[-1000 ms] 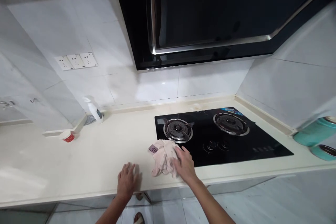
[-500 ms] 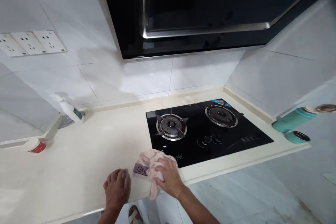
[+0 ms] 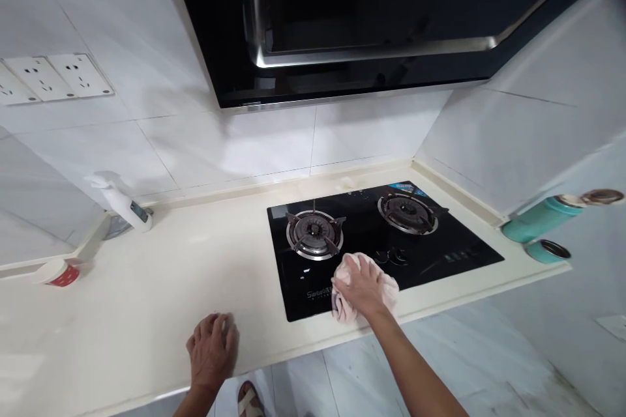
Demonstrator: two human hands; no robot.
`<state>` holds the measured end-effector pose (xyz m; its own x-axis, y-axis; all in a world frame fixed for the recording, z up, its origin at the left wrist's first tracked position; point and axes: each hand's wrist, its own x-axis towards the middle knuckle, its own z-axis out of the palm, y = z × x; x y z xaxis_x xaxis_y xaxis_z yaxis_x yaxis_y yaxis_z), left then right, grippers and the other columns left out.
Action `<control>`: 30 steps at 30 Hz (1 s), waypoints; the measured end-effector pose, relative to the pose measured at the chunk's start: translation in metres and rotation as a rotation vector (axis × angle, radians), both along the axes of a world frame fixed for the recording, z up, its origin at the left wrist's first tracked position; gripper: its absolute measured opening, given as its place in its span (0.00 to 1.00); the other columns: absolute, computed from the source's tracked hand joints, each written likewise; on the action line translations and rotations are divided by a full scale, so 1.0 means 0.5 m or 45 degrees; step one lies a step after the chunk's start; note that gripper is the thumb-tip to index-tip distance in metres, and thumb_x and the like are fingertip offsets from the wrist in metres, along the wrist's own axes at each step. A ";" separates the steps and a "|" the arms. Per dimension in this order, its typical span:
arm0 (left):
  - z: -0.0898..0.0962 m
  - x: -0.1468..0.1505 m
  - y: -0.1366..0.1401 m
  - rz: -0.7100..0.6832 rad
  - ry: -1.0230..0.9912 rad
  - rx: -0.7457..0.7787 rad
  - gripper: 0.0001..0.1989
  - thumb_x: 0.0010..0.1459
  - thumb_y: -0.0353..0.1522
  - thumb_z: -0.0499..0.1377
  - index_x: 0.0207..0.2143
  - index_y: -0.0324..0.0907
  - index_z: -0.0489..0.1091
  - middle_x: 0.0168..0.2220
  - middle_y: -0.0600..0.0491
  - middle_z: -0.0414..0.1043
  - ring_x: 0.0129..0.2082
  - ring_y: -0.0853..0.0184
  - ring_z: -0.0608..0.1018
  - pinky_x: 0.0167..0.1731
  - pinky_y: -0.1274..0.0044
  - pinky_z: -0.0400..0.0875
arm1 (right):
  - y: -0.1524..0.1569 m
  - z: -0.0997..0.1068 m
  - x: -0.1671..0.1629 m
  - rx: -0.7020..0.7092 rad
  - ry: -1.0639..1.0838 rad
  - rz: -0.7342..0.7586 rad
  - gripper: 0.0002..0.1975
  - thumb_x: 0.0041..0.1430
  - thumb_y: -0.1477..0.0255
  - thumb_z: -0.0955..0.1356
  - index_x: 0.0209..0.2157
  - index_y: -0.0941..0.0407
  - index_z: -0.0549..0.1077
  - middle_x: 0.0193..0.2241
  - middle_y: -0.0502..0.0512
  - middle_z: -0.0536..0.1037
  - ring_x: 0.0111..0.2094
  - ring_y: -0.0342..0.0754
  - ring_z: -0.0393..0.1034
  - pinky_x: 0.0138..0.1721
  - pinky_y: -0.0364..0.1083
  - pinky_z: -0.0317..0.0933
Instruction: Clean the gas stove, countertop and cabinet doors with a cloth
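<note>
A pale pink cloth (image 3: 389,288) lies bunched over the front edge of the black glass gas stove (image 3: 352,293), partly on the pale counter. My right hand (image 3: 359,283) presses down on it with fingers spread over the folds, gripping it. The cloth hides part of the stove's front, close to the control knobs (image 3: 391,256). To the left, my left hand (image 3: 211,346) rests on the countertop (image 3: 225,273) near its front edge, fingers slightly bent and apart, holding nothing. Behind the cloth stands the left burner (image 3: 314,234); farther right is the right burner (image 3: 407,214).
A black range hood (image 3: 362,78) overhangs the stove. At the right end stand a green bottle (image 3: 542,218) and a green open container (image 3: 548,251). On the left are a white spray bottle (image 3: 124,205) and a red-and-white paper cup (image 3: 61,272). Wall sockets (image 3: 59,76) sit above.
My right hand has slid the cloth rightward along the stove's front edge, uncovering the lettering at the stove's front left. My left hand has stayed on the counter; the view has shifted slightly.
</note>
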<state>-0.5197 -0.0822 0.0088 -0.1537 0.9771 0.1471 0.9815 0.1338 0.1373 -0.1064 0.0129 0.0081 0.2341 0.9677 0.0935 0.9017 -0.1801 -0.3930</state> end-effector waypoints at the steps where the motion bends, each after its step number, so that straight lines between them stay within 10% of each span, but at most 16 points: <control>1: 0.001 0.000 0.000 0.000 0.006 0.002 0.16 0.66 0.38 0.51 0.51 0.46 0.73 0.55 0.46 0.70 0.56 0.54 0.67 0.54 0.62 0.61 | 0.019 0.008 -0.021 -0.030 -0.032 -0.001 0.37 0.58 0.51 0.67 0.65 0.49 0.62 0.69 0.62 0.52 0.68 0.74 0.42 0.62 0.73 0.41; 10: 0.015 0.004 0.001 -0.002 -0.003 -0.003 0.16 0.66 0.38 0.51 0.51 0.46 0.73 0.55 0.46 0.69 0.56 0.54 0.68 0.54 0.62 0.62 | 0.013 0.037 -0.139 -0.034 -0.045 -0.057 0.26 0.59 0.61 0.68 0.58 0.55 0.71 0.68 0.66 0.54 0.66 0.77 0.43 0.60 0.72 0.44; 15: 0.014 0.002 0.007 0.000 -0.012 -0.024 0.17 0.67 0.39 0.50 0.52 0.45 0.71 0.56 0.45 0.68 0.57 0.53 0.67 0.54 0.59 0.62 | -0.125 0.030 -0.307 -0.028 0.097 0.587 0.23 0.60 0.58 0.68 0.56 0.45 0.70 0.69 0.51 0.56 0.68 0.64 0.40 0.65 0.66 0.39; 18: 0.012 -0.001 0.010 0.003 -0.021 -0.038 0.18 0.67 0.40 0.50 0.52 0.45 0.72 0.56 0.44 0.68 0.57 0.51 0.67 0.53 0.58 0.62 | -0.174 0.022 -0.299 -0.053 0.139 0.787 0.23 0.60 0.52 0.67 0.56 0.38 0.71 0.68 0.44 0.56 0.69 0.59 0.40 0.67 0.62 0.33; 25: 0.003 -0.007 0.013 -0.008 0.007 -0.007 0.18 0.67 0.41 0.50 0.52 0.45 0.72 0.55 0.44 0.68 0.56 0.51 0.68 0.51 0.57 0.64 | -0.156 -0.027 0.076 0.071 -0.017 -0.236 0.24 0.59 0.58 0.65 0.55 0.50 0.74 0.67 0.60 0.57 0.67 0.70 0.42 0.62 0.72 0.36; 30: 0.000 -0.006 0.015 -0.010 0.001 0.008 0.18 0.67 0.41 0.51 0.51 0.45 0.72 0.55 0.44 0.68 0.56 0.50 0.68 0.52 0.56 0.63 | -0.104 -0.048 0.239 0.535 0.189 -0.824 0.29 0.51 0.53 0.68 0.50 0.55 0.75 0.63 0.66 0.58 0.64 0.68 0.51 0.62 0.66 0.47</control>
